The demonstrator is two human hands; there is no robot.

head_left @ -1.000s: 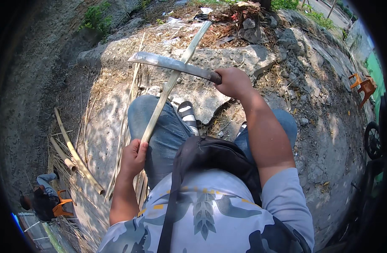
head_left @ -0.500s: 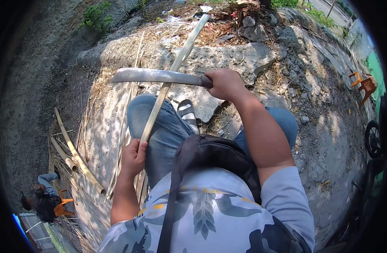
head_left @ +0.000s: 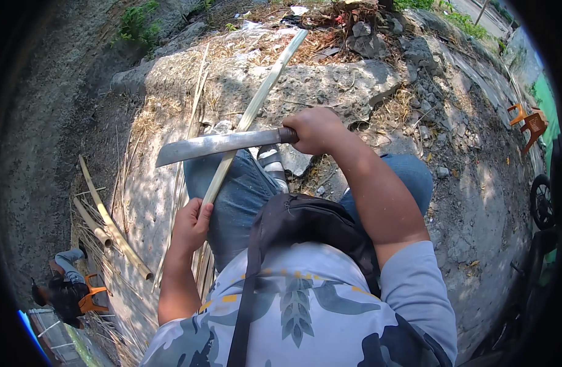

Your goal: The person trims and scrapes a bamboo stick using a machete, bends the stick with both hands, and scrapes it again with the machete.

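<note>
My left hand (head_left: pixel 193 225) is closed round the near end of a long pale bamboo strip (head_left: pixel 261 96). The strip slants up and away to the right, over my left knee. In my right hand (head_left: pixel 314 130) is the dark handle of a machete (head_left: pixel 217 145). Its broad metal blade lies across the strip, pointing left with the tip a little lower than the handle. The blade hides a short part of the strip, and I cannot tell how firmly the two touch.
Thick bamboo pieces (head_left: pixel 114 223) and thin strips lie on the ground at left. A person (head_left: pixel 63 284) sits on an orange chair (head_left: pixel 93 295) at lower left. Ahead is a broken concrete slab (head_left: pixel 330 82). More orange chairs (head_left: pixel 527 125) and a wheel (head_left: pixel 541 202) show at right.
The machete has moved toward me along the bamboo strip, and its tip has dropped lower. The strip's far end has shifted slightly nearer. My left hand stays almost in place.
</note>
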